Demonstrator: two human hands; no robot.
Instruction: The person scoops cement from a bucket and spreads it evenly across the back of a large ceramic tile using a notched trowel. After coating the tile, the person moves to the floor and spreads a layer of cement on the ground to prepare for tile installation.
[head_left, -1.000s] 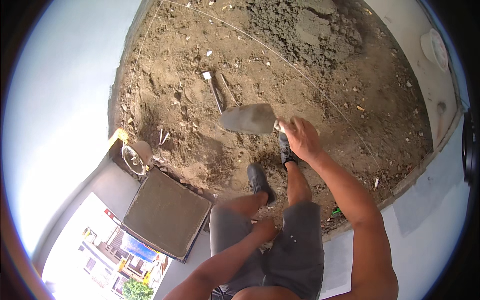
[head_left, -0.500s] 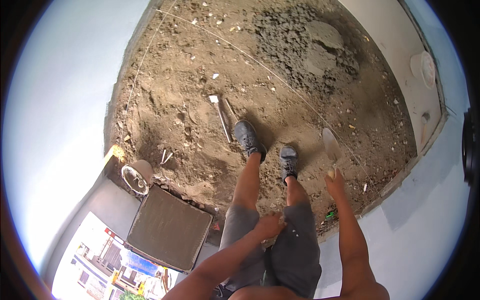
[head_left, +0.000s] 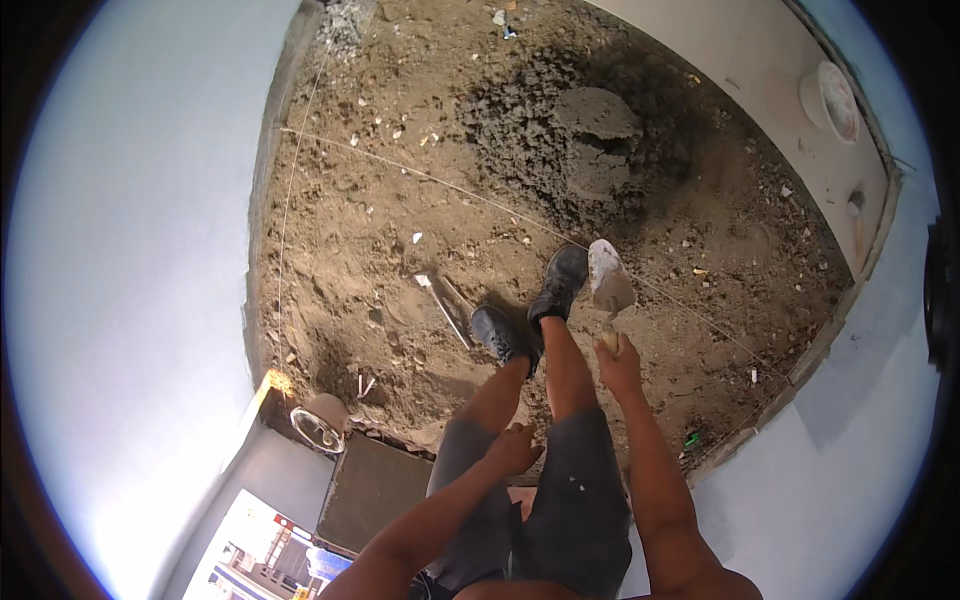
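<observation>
My right hand (head_left: 619,366) is closed around the handle of a trowel (head_left: 610,285). The trowel's blade points away from me, past my right shoe (head_left: 560,280), with pale grey residue on its far part. Beyond it lies a dark heap of wet mortar (head_left: 595,140) spread on the soil. My left hand (head_left: 513,450) hangs by my left thigh, fingers curled in, with nothing visible in it. A thin string (head_left: 440,180) stretches across the ground close by the blade.
A hammer-like tool (head_left: 445,312) lies on the soil beside my left shoe (head_left: 497,335). A bucket (head_left: 322,420) stands near a grey slab (head_left: 375,490) at lower left. Another bucket (head_left: 830,102) and a brush (head_left: 856,205) are by the right wall. Walls rise on both sides.
My right foot has stepped forward beside the string. My right hand has carried the trowel leftward, nearer the mortar. My left hand has shifted slightly left, and the view has moved forward.
</observation>
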